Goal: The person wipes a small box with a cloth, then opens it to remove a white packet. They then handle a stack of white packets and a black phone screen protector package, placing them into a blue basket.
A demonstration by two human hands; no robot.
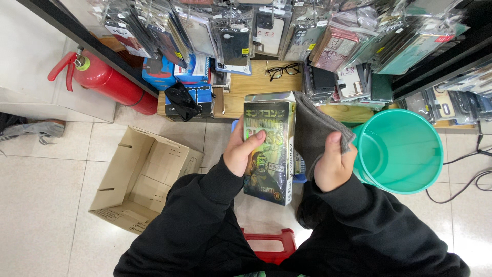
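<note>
My left hand (242,150) grips a tall glossy green box (268,149) with an ape picture on its front, thumb across the face. My right hand (333,164) holds a grey cloth (312,129) pressed against the box's right side. Both arms wear black sleeves. The box is held upright in front of me, above the floor and a red stool (271,243).
A green plastic bucket (405,154) stands at the right. An open cardboard box (141,179) lies at the left. A red fire extinguisher (105,79) leans at the back left. Hanging phone cases (246,31), black glasses (283,70) on a wooden shelf, and cables (471,174) lie around.
</note>
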